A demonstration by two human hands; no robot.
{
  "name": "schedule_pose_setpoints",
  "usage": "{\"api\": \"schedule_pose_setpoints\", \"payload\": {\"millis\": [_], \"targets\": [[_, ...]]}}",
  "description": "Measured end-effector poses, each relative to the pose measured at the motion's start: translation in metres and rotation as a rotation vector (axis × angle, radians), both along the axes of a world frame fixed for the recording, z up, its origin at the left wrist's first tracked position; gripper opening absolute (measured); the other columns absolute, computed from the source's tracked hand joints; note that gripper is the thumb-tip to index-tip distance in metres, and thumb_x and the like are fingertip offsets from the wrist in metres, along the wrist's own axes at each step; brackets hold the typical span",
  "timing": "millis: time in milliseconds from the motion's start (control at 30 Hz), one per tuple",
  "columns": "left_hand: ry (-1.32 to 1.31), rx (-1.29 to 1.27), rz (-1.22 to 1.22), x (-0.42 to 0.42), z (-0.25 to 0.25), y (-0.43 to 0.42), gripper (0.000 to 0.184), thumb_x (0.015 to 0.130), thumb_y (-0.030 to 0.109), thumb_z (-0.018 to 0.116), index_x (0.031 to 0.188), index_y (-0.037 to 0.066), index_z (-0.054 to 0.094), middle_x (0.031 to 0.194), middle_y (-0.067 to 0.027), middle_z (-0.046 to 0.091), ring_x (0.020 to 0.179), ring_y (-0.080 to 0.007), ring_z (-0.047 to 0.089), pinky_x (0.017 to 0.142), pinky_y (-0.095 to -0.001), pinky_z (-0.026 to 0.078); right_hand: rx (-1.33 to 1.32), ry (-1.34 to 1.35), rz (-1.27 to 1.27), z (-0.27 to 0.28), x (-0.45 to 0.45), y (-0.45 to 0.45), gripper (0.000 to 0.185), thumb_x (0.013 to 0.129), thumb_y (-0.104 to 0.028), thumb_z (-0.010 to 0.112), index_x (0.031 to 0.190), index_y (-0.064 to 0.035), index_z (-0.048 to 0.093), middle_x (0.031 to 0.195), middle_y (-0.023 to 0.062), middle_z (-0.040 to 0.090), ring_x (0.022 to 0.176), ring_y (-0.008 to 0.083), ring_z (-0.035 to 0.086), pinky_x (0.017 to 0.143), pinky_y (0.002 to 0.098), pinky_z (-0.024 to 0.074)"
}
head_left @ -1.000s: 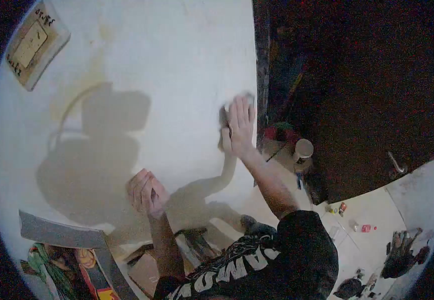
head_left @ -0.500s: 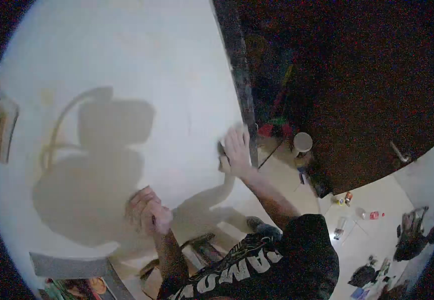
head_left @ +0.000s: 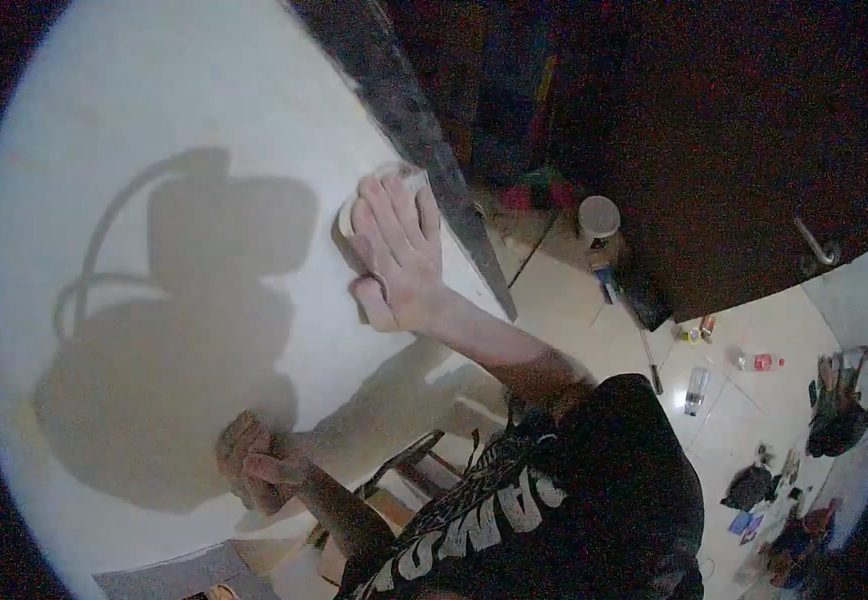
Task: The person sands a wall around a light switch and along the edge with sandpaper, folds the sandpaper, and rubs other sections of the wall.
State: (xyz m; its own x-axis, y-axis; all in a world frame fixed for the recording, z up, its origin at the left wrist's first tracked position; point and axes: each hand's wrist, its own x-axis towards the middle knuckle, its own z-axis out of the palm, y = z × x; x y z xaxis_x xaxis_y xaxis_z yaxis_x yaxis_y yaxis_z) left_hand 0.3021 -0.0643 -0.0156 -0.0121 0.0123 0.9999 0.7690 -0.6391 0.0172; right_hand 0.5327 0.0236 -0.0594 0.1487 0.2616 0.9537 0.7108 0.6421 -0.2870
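Observation:
My right hand (head_left: 399, 250) lies over a pale, flat block (head_left: 345, 222), pressing it against the white wall (head_left: 254, 90) close to the dark edge strip. The fingers stretch over the block and the thumb is at its lower side; the palm hides most of it. Lower left, my left hand (head_left: 259, 465) is closed with curled fingers in front of the wall, in shadow. Whether anything is inside it cannot be made out.
A dark door (head_left: 744, 170) with a metal handle (head_left: 816, 243) stands at the right. Near it is a white round-topped container (head_left: 599, 217). Bottles (head_left: 696, 390) and other small items lie on the tiled floor (head_left: 574, 330). A grey-edged opening (head_left: 184, 582) shows at lower left.
The view has swung, and the plaque on the wall has left it. My right hand with the block appears farther left; my left hand appears lower and farther left, still closed.

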Motion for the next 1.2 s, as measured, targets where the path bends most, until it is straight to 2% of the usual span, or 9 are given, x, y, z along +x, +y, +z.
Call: {"api": "schedule_pose_setpoints", "payload": {"millis": [133, 200, 333, 433, 600, 767, 900, 1067, 1200], "targets": [[0.051, -0.005, -0.006, -0.001, 0.001, -0.001, 0.033, 0.09, 0.016, 0.047, 0.065, -0.003, 0.057, 0.068, -0.0171, 0.061, 0.063, -0.0294, 0.062, 0.06, -0.0396, 0.053, -0.043, 0.598, 0.052, -0.134, -0.043, -0.009, 0.058, 0.083, -0.01, 0.038, 0.136, 0.013, 0.028, 0.148, 0.0288, 0.02, 0.14, 0.0397, 0.017, 0.112, 0.0513, 0.0124], [0.058, -0.01, -0.016, -0.002, 0.001, 0.001, 0.032, 0.09, 0.016, 0.047, 0.067, -0.003, 0.057, 0.07, -0.0171, 0.062, 0.065, -0.0291, 0.062, 0.062, -0.0394, 0.053, -0.183, 1.029, 0.021, -0.195, -0.078, -0.027, 0.057, 0.098, -0.026, 0.032, 0.14, 0.0109, 0.022, 0.15, 0.0271, 0.019, 0.141, 0.0354, 0.018, 0.112, 0.0413, 0.0187], [0.064, -0.023, -0.046, 0.001, 0.003, -0.001, 0.03, 0.091, 0.016, 0.047, 0.072, -0.004, 0.058, 0.073, -0.0171, 0.062, 0.068, -0.0284, 0.062, 0.064, -0.039, 0.053, -0.982, 1.667, -0.018, -0.213, -0.058, -0.043, 0.058, 0.099, -0.03, 0.033, 0.145, 0.0002, 0.017, 0.139, 0.0222, 0.04, 0.125, 0.0326, 0.042, 0.102, 0.0396, 0.0336], [0.071, -0.031, -0.057, -0.005, 0.008, -0.004, 0.028, 0.092, 0.016, 0.048, 0.075, -0.004, 0.058, 0.076, -0.017, 0.062, 0.07, -0.0279, 0.062, 0.066, -0.0387, 0.052, -0.796, 1.908, 0.058, -0.202, -0.054, -0.006, 0.055, 0.098, -0.023, 0.034, 0.148, -0.0091, 0.017, 0.138, 0.0201, 0.042, 0.117, 0.0369, 0.05, 0.099, 0.0447, 0.0383], [0.059, -0.046, -0.063, -0.011, 0.017, -0.007, 0.027, 0.093, 0.016, 0.048, 0.081, -0.005, 0.058, 0.081, -0.0169, 0.063, 0.073, -0.0271, 0.062, 0.069, -0.0382, 0.052, -0.202, 1.001, 0.083, -0.001, -0.061, -0.026, 0.055, 0.091, -0.011, 0.035, 0.143, 0.0034, 0.022, 0.146, 0.0245, 0.026, 0.136, 0.0406, 0.022, 0.113, 0.0495, 0.0116], [-0.042, -0.105, -0.121, -0.038, 0.029, -0.035, 0.026, 0.094, 0.016, 0.048, 0.086, -0.006, 0.059, 0.085, -0.0169, 0.063, 0.077, -0.0263, 0.062, 0.072, -0.0377, 0.052, -0.274, 0.606, -0.011, -0.063, -0.087, -0.044, 0.064, 0.083, -0.002, 0.035, 0.143, 0.0085, 0.016, 0.149, 0.0262, 0.02, 0.14, 0.0405, 0.013, 0.115, 0.0466, 0.0077], [-0.269, -0.253, -0.22, -0.073, 0.025, -0.073, 0.026, 0.094, 0.016, 0.048, 0.091, -0.007, 0.06, 0.089, -0.0168, 0.064, 0.08, -0.0256, 0.063, 0.075, -0.0374, 0.051, -0.313, 1.161, 0.246, -0.026, -0.103, -0.066, 0.068, 0.082, 0.001, 0.035, 0.145, 0.0062, 0.01, 0.152, 0.025, 0.008, 0.142, 0.0365, 0.011, 0.116, 0.0393, 0.0056], [-0.515, -0.357, -0.18, -0.142, -0.022, -0.1, 0.036, 0.095, 0.019, 0.049, 0.072, -0.006, 0.06, 0.075, -0.0158, 0.064, 0.075, -0.026, 0.064, 0.069, -0.038, 0.052, 0.011, 0.202, 0.048, 0.128, -0.092, -0.059, 0.062, 0.082, -0.005, 0.042, 0.141, 0.0075, 0.027, 0.148, 0.0279, 0.024, 0.14, 0.0449, 0.012, 0.112, 0.0545, 0.0072], [-0.534, -0.318, -0.202, -0.128, 0.008, -0.145, 0.04, 0.097, 0.022, 0.046, 0.071, -0.005, 0.058, 0.074, -0.0155, 0.062, 0.073, -0.0263, 0.063, 0.068, -0.0383, 0.052, 0.008, -0.198, 0.119, 0.098, -0.079, -0.057, 0.059, 0.085, -0.007, 0.039, 0.138, 0.0137, 0.027, 0.148, 0.028, 0.023, 0.139, 0.0465, 0.012, 0.113, 0.0524, 0.0076]]}}
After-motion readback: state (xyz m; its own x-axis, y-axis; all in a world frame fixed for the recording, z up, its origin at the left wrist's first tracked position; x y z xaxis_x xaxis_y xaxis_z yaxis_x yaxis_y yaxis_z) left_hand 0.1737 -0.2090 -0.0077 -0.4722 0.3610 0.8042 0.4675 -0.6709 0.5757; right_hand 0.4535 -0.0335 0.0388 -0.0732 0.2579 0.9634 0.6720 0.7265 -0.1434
